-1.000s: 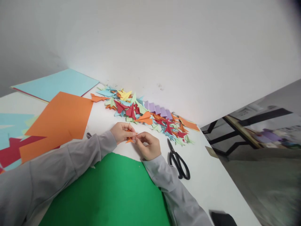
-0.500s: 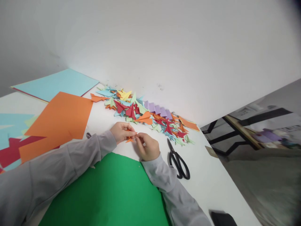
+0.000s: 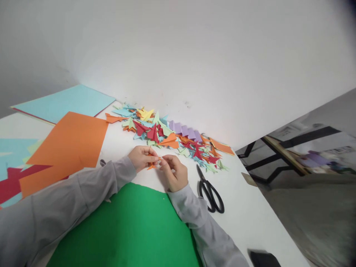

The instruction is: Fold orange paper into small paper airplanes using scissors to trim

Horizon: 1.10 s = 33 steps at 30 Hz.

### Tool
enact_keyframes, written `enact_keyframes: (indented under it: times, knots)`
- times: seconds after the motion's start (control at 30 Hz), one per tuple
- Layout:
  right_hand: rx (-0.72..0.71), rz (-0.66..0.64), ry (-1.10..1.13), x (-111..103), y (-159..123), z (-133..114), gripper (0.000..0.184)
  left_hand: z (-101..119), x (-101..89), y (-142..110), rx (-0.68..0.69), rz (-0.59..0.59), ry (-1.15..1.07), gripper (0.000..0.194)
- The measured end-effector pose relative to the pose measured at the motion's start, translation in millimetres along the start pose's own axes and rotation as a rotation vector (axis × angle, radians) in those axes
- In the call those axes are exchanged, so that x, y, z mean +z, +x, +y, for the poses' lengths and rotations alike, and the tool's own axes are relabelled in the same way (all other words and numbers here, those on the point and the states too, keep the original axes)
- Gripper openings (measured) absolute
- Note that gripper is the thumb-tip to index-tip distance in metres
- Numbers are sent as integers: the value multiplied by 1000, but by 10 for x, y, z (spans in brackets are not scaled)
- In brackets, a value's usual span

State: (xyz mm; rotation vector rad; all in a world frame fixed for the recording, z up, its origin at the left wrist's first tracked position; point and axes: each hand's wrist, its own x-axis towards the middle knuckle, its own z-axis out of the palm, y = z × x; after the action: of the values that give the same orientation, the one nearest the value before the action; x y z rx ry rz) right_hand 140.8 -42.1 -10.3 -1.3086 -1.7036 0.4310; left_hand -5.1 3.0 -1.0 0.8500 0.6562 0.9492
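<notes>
My left hand [image 3: 142, 156] and my right hand [image 3: 174, 171] meet over the white table [image 3: 247, 211], both pinching a small folded orange paper piece [image 3: 152, 165] between fingertips. The piece is mostly hidden by my fingers. Both arms wear grey sleeves and lie across a large green paper sheet [image 3: 133, 230]. Just behind my hands lies a pile of small folded paper shapes [image 3: 169, 137] in red, orange, blue, green, yellow and purple. Black scissors [image 3: 210, 189] lie shut on the table right of my right hand.
A large orange sheet [image 3: 69, 142] lies to the left, over red [image 3: 11, 181] and light blue paper. A light blue sheet [image 3: 66, 102] lies at the back left by the white wall. A dark object [image 3: 263, 257] sits at the table's near right edge.
My hands stay pinched on the orange piece, with only small finger shifts. The view has tipped slightly, so everything sits a little lower and to the left.
</notes>
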Motion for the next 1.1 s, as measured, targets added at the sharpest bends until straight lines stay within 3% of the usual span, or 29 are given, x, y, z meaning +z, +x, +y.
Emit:
enact_keyframes:
  times: [0.5, 0.77, 0.93, 1.1]
  knots:
    - [8, -48, 13, 35, 7, 52, 8, -5, 1, 5, 23, 9, 3, 22]
    - [155, 31, 118, 14, 34, 30, 24, -10, 0, 7, 10, 36, -6, 25]
    - [62, -86, 159, 26, 16, -10, 18, -14, 3, 4, 41, -15, 1, 27]
    - [49, -72, 121, 27, 0, -18, 17, -25, 15, 4, 40, -1, 23, 26]
